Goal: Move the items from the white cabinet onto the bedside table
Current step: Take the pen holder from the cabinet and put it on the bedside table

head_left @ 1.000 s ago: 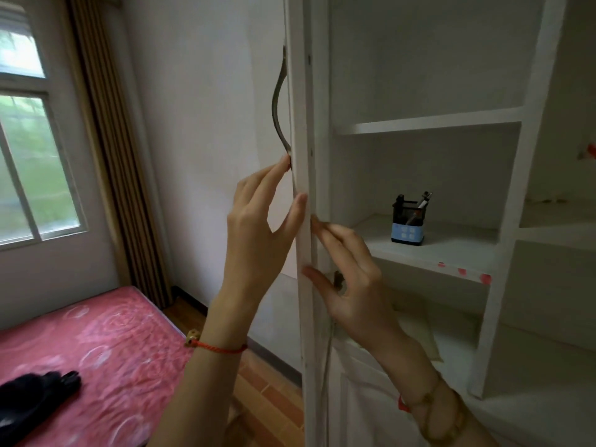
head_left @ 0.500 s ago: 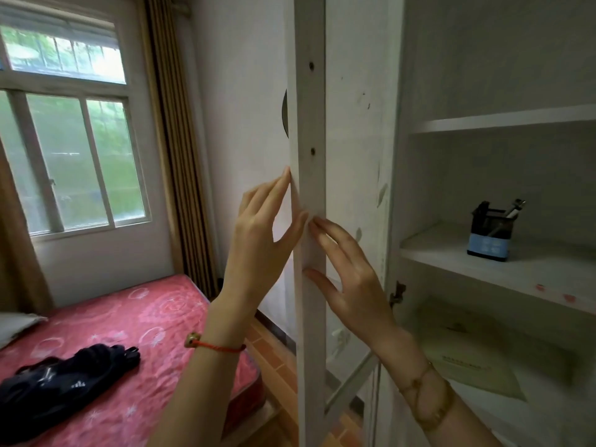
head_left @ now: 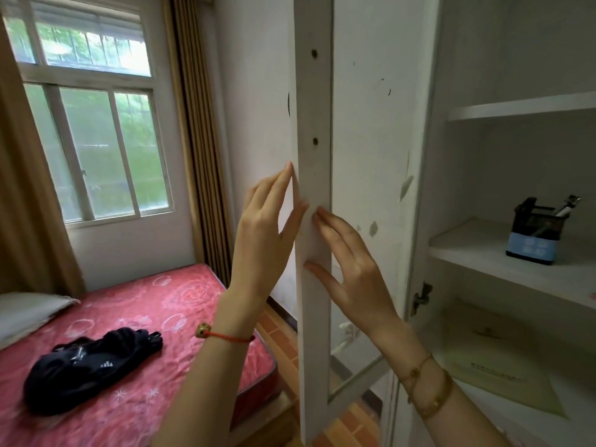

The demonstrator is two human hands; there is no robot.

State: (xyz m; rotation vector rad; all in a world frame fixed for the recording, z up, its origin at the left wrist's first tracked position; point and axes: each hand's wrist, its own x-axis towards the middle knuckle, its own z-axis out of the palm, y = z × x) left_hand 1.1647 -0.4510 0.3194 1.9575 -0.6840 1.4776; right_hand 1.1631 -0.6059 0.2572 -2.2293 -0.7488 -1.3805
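White cabinet door (head_left: pixel 314 253) stands edge-on; I see my left hand (head_left: pixel 263 240) and right hand (head_left: pixel 351 269) pressing straight, spread fingers against its edge. Pen holder (head_left: pixel 537 235) sits alone on the open shelf (head_left: pixel 483 253).

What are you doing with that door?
A person has both hands on the edge of the open cabinet door. The left hand touches its outer side and the right hand its inner side, fingers straight. Inside, a pen holder sits on a shelf and a folder lies below. Nothing has been taken out yet.
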